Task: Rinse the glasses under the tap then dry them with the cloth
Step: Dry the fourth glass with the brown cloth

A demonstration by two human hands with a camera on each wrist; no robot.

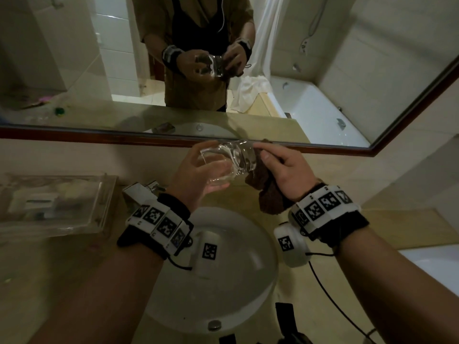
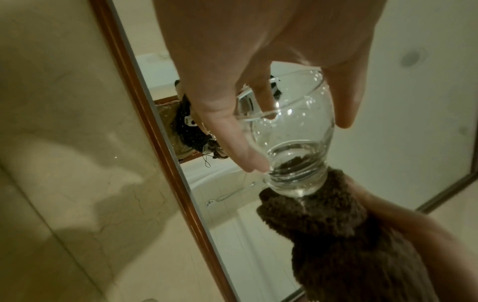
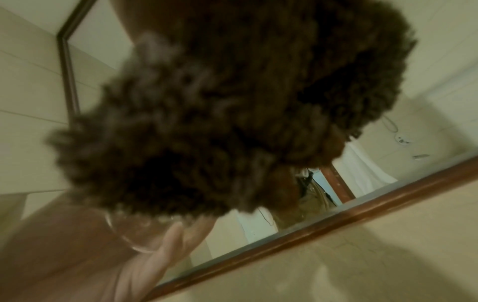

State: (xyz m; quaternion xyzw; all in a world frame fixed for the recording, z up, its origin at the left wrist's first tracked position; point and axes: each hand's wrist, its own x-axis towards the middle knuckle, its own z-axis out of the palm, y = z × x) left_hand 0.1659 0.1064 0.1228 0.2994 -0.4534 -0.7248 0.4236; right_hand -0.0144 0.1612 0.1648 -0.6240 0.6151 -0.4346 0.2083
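A clear, rounded glass (image 1: pixel 223 160) is held on its side above the basin, and my left hand (image 1: pixel 196 175) grips it around the bowl near the rim. In the left wrist view the glass (image 2: pixel 292 139) shows water droplets inside, with my thumb and fingers around it. My right hand (image 1: pixel 280 167) grips a fuzzy brown cloth (image 1: pixel 268 192) and presses it against the glass's base. The cloth (image 2: pixel 323 220) covers the underside of the base. The cloth (image 3: pixel 232 102) fills most of the right wrist view, hiding my right fingers; the glass rim (image 3: pixel 134 235) shows below it.
A white basin (image 1: pixel 248 269) lies under both hands, with a chrome tap (image 1: pixel 146 188) at its back left. A clear acrylic tray (image 1: pixel 62 207) of small items sits on the counter to the left. A wood-framed mirror (image 1: pixel 99 136) runs close behind the glass.
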